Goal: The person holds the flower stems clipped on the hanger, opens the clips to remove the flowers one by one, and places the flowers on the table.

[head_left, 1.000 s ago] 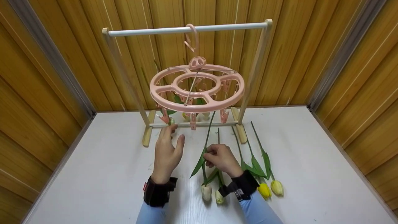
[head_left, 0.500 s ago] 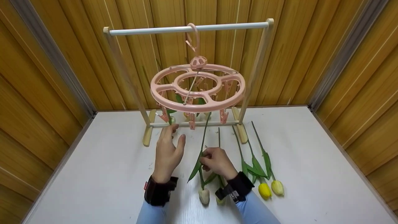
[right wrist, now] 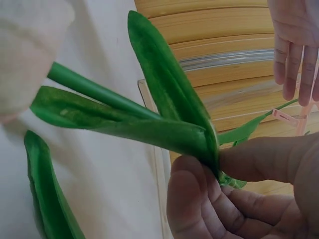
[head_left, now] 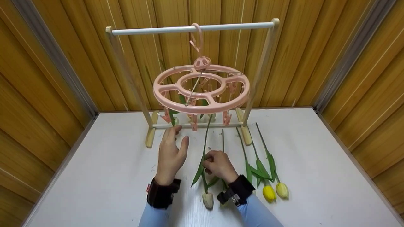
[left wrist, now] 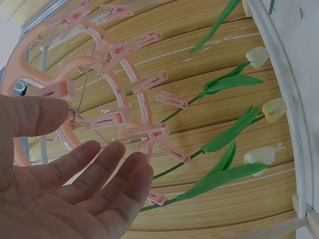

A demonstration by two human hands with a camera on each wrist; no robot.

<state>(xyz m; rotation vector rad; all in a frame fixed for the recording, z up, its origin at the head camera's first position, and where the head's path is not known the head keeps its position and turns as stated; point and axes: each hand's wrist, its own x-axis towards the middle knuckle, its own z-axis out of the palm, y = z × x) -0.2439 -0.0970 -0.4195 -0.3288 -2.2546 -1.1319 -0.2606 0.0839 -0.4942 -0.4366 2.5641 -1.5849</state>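
Note:
My right hand (head_left: 219, 165) pinches the stem of a white tulip (head_left: 208, 200) between thumb and fingers, where the leaves (right wrist: 164, 109) branch off. The bloom points toward me and the bare stem runs up to the rim of the pink clip hanger (head_left: 202, 109). My left hand (head_left: 172, 154) is raised below the hanger's left side, fingers relaxed and holding nothing. In the left wrist view, its fingertips are near the pink clips (left wrist: 107, 119). Several tulips hang from clips with blooms down, among them a yellowish one (left wrist: 274, 109) and a white one (left wrist: 259, 159).
The hanger hooks over the white bar (head_left: 151, 31) of a wooden stand (head_left: 246, 135). On the white table (head_left: 315, 164) to the right lie more tulips, including a yellow one (head_left: 269, 193) and a pale yellow one (head_left: 282, 190). Another lies partly under my right wrist. Wooden panels enclose the table.
My right hand has moved slightly left and down with the white tulip, and its stem has shifted left. My left hand has stayed nearly still.

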